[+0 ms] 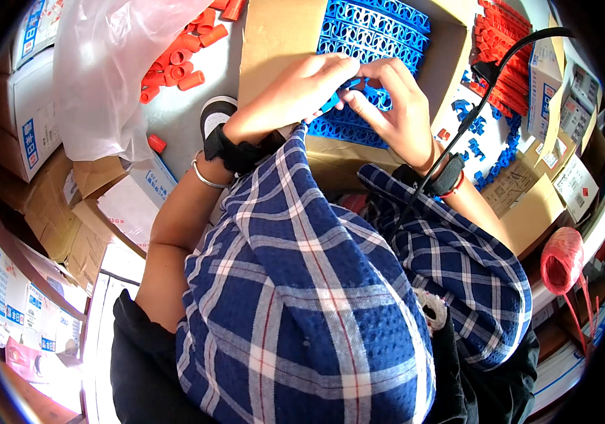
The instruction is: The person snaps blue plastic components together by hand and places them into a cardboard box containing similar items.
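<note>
Head view: an open brown cardboard box (272, 42) serves as the landmark.
Box contents: stacked rows of blue plastic strips (377, 28) with ring-shaped openings fill the box.
Small blue plastic piece (331, 104): it is raised over the near part of the box, between the two hands and partly covered by their fingers.
Left hand (314, 81): it reaches over the box from its left side, thumb and fingers pinched on the small blue plastic piece.
Right hand (403, 95): it comes over the box from the right, fingertips meeting the left hand's, thumb and forefinger closed on the piece's upper end.
Wrists: a silver bangle (207, 178) circles the left arm, a red string bracelet (454, 187) the right.
Left of the box: short orange-red plastic tubes (191, 80) lie loose beside a translucent plastic bag (97, 71).
Right of the box: red-orange plastic strips (504, 56) are heaped near scattered blue plastic clips (476, 126).
Near side of the box: navy-and-white plaid cloth (302, 304) covers the person's front.
</note>
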The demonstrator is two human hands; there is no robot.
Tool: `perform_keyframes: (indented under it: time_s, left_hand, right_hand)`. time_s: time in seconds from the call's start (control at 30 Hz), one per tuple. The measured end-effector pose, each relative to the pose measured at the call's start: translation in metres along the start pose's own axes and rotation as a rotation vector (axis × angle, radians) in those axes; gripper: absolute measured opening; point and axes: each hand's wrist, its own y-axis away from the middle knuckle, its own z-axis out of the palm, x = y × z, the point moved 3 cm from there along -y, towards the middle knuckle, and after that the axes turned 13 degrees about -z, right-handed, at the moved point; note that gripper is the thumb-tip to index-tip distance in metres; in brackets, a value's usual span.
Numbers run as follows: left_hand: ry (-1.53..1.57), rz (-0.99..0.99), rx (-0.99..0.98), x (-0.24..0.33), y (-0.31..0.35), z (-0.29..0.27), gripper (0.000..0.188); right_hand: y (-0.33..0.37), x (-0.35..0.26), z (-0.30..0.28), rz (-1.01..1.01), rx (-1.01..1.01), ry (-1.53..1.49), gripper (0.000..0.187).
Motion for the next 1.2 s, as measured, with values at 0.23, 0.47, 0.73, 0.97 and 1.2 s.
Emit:
perform_keyframes:
  time_s: [0.23,0.47,0.73,0.97,1.2]
  left_hand:
    - [0.06,-0.027,-0.103,-0.003,-0.005,-0.004,0.031]
    - [0.053,0.004,-0.069,-0.001,-0.003,-0.006,0.023]
    - [0.006,0.031,-0.054,0.006,0.002,-0.002,0.016]
    - [-0.031,0.037,0.004,0.002,-0.002,-0.002,0.022]
    - [-0.011,-0.031,-0.011,0.008,0.002,-0.003,0.02]
  right_hand:
    - [0.003,0.002,-0.004,-0.041,0.032,0.078,0.017]
    - [0.008,0.013,-0.001,0.203,-0.009,-0.127,0.017]
    - [0.017,0.029,0.018,0.487,-0.038,-0.975,0.028]
    - [0.017,0.036,0.008,0.553,-0.047,-0.938,0.013]
    - [0.017,0.044,-0.005,0.635,0.064,-0.699,0.014]
